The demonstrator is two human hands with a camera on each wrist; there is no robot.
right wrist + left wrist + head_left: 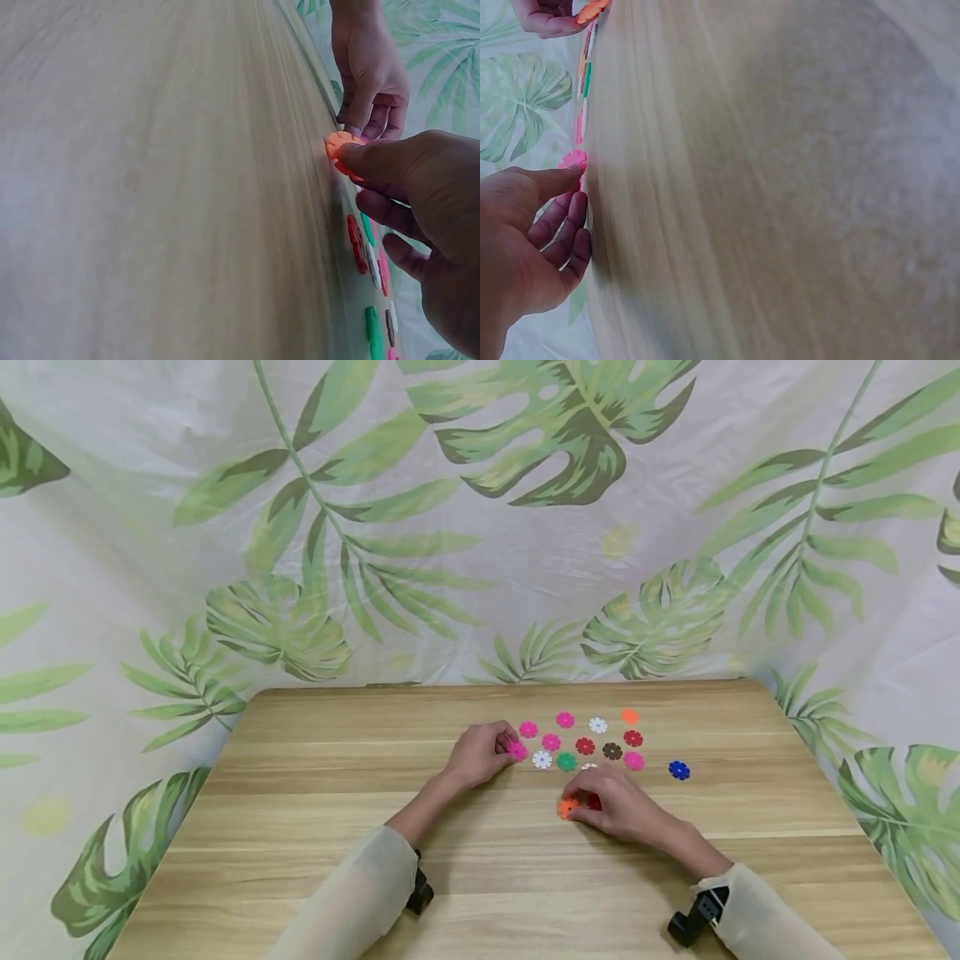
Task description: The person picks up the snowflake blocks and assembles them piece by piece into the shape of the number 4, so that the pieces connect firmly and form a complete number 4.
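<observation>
My left hand [480, 755] pinches a pink notched flower-shaped disc [517, 750] between thumb and fingertips, at the left end of a group of such discs. In the left wrist view, that pink disc [573, 160] stands tilted up at the fingertips. To the right and closer to me, my right hand [617, 803] pinches an orange flower-shaped disc [568, 809] by thumb and finger. A red disc [593, 802] shows partly under that hand. The right wrist view has the orange disc [341, 144] upright over the table, with red showing just below it.
Several discs lie flat beyond my hands, among them a green disc [566, 762], a brown disc [612, 751] and a white disc [542, 760]. A blue disc [679, 770] lies apart on the right. Leaf-patterned cloth [525, 568] hangs behind the wooden table [315, 760].
</observation>
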